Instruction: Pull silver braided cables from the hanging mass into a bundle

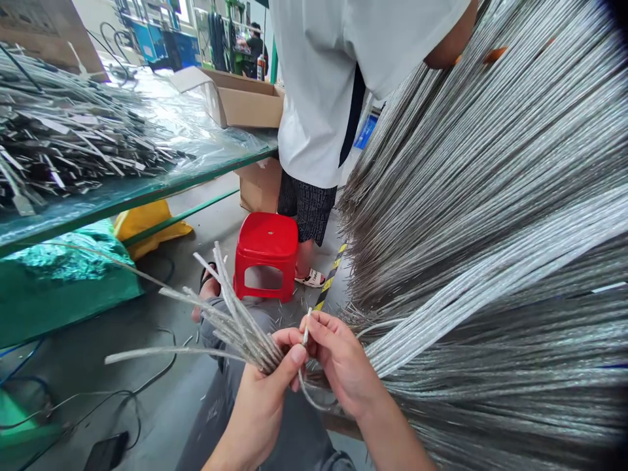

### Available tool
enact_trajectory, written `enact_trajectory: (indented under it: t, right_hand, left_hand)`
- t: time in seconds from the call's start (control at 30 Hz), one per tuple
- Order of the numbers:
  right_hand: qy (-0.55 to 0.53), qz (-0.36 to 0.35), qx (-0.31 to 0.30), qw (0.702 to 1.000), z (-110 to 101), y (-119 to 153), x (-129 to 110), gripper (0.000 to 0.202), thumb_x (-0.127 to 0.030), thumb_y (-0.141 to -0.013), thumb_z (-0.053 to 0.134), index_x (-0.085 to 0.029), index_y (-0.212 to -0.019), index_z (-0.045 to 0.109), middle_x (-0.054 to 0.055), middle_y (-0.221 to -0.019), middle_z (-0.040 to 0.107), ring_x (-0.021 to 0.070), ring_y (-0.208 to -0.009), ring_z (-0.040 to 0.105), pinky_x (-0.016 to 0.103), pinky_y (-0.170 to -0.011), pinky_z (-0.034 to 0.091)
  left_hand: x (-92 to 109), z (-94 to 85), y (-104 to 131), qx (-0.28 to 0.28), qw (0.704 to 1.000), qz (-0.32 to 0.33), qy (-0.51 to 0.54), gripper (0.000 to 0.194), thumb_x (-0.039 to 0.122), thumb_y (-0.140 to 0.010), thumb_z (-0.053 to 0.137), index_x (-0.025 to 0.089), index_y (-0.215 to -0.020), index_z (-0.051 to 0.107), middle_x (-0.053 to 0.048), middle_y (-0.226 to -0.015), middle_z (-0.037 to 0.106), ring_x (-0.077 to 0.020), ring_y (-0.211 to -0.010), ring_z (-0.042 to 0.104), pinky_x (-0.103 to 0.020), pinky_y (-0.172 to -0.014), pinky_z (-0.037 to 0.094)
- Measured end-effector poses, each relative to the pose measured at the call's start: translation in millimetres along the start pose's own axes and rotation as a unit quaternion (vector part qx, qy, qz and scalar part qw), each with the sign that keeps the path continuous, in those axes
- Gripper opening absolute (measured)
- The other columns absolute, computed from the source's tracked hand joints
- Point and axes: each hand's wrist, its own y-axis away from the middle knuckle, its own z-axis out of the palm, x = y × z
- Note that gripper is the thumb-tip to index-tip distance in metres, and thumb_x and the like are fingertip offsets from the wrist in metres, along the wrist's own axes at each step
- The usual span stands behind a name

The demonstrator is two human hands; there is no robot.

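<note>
My left hand (267,389) is closed around a bundle of silvery braided cables (235,324), whose loose ends fan out to the left. Between the thumb and fingers of my right hand (343,363) is the tip of one single cable (307,327), standing nearly upright. That cable curves down below my fingers in a small loop. Both hands meet at this tip, over my lap. To the right of my right hand, a lighter bunch of cables (441,314) runs up and away over the large pile.
A large pile of long silvery cables (490,144) fills the right side. Ahead are a red plastic stool (267,235) and a standing person in a white shirt (318,85). On the left, a table (206,167) bears metal-ended pieces (63,144) and a cardboard box (250,104). Black cords (142,386) cross the floor.
</note>
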Motion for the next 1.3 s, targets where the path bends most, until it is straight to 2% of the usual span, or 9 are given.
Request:
enact_trajectory:
  t: [0.1, 0.23, 0.4, 0.67, 0.77, 0.83, 0.9, 1.0, 1.3]
  right_hand:
    - [-0.026, 0.019, -0.012, 0.999, -1, -3, 0, 0.027, -0.042, -0.088, 0.061, -0.019, -0.076, 0.056, -0.004, -0.063, 0.051, 0.0117, -0.051, 0.048, 0.023, -0.045, 0.043]
    - [0.083, -0.101, 0.08, 0.988, -4, -3, 0, 0.026, -0.04, -0.09, 0.062, -0.018, -0.078, 0.06, -0.004, -0.069, 0.052, 0.0084, -0.063, 0.048, 0.018, -0.059, 0.041]
    - [0.244, -0.209, 0.053, 0.945, -9, 2, -4, 0.017, -0.033, -0.097, 0.053, -0.021, -0.087, 0.06, -0.003, -0.082, 0.057, 0.0097, -0.074, 0.053, 0.021, -0.069, 0.041]
    - [0.48, -0.402, 0.061, 0.778, -4, 17, -5, 0.013, -0.017, -0.089, 0.061, -0.024, -0.099, 0.065, 0.001, -0.089, 0.063, 0.0155, -0.083, 0.056, 0.028, -0.076, 0.042]
    - [0.365, -0.316, 0.111, 0.869, -4, 13, 1, 0.008, -0.025, -0.092, 0.058, -0.022, -0.089, 0.065, 0.0, -0.084, 0.062, 0.014, -0.078, 0.055, 0.026, -0.073, 0.042]
    - [0.213, -0.182, 0.121, 0.952, -4, 7, 3, 0.022, -0.038, -0.093, 0.058, -0.02, -0.082, 0.063, -0.001, -0.076, 0.058, 0.0123, -0.07, 0.052, 0.024, -0.066, 0.041]
    - [0.072, -0.054, 0.087, 0.992, -5, 1, 3, 0.032, -0.048, -0.088, 0.062, -0.018, -0.078, 0.061, -0.002, -0.068, 0.053, 0.011, -0.062, 0.046, 0.022, -0.058, 0.039]
    - [-0.009, 0.014, 0.05, 0.999, -4, -3, 1, 0.035, -0.05, -0.081, 0.069, -0.016, -0.077, 0.061, -0.003, -0.065, 0.051, 0.0105, -0.06, 0.044, 0.021, -0.055, 0.038]
    - [0.106, -0.113, 0.076, 0.985, 8, 9, 2, 0.023, -0.043, -0.087, 0.066, -0.021, -0.085, 0.061, -0.003, -0.069, 0.058, 0.0093, -0.051, 0.052, 0.02, -0.046, 0.043]
  left_hand:
    - [-1, -1.0, -1, 0.007, 1.0, 0.003, -0.002, 0.025, 0.04, -0.074, 0.079, 0.018, -0.083, 0.072, 0.003, -0.069, 0.056, -0.0081, -0.058, 0.042, -0.018, -0.052, 0.036]
    - [-2, -1.9, -2, 0.011, 1.0, 0.005, -0.02, 0.025, 0.041, -0.076, 0.076, 0.017, -0.082, 0.071, 0.003, -0.065, 0.055, -0.0089, -0.057, 0.042, -0.019, -0.053, 0.037]
    - [-1, -2.8, -1, -0.007, 1.0, -0.018, -0.015, 0.028, 0.044, -0.076, 0.075, 0.016, -0.081, 0.071, 0.001, -0.064, 0.056, -0.0104, -0.058, 0.044, -0.021, -0.052, 0.037]
    - [0, 0.9, -2, 0.041, 0.999, 0.026, -0.007, 0.024, 0.04, -0.073, 0.078, 0.018, -0.08, 0.07, 0.003, -0.07, 0.057, -0.0081, -0.056, 0.041, -0.019, -0.051, 0.037]
    - [-2, 0.1, -2, 0.037, 0.999, 0.027, -0.017, 0.023, 0.04, -0.075, 0.077, 0.019, -0.081, 0.07, 0.003, -0.067, 0.055, -0.0084, -0.057, 0.042, -0.018, -0.052, 0.037]
    - [-4, -0.9, -1, 0.034, 0.999, 0.025, -0.024, 0.024, 0.041, -0.075, 0.077, 0.019, -0.082, 0.071, 0.003, -0.066, 0.056, -0.0084, -0.056, 0.043, -0.018, -0.051, 0.036]
    - [-4, -1.8, -1, 0.03, 0.999, 0.028, -0.029, 0.026, 0.042, -0.073, 0.078, 0.019, -0.083, 0.071, 0.003, -0.068, 0.057, -0.008, -0.055, 0.043, -0.018, -0.05, 0.036]
    - [-3, -2.3, -1, 0.019, 0.999, 0.034, -0.032, 0.025, 0.041, -0.074, 0.078, 0.018, -0.083, 0.072, 0.002, -0.069, 0.057, -0.0078, -0.055, 0.042, -0.018, -0.05, 0.036]
    - [-4, -1.6, -3, 0.001, 0.998, 0.031, -0.055, 0.024, 0.041, -0.081, 0.071, 0.017, -0.08, 0.068, 0.003, -0.064, 0.052, -0.0087, -0.055, 0.043, -0.019, -0.052, 0.036]
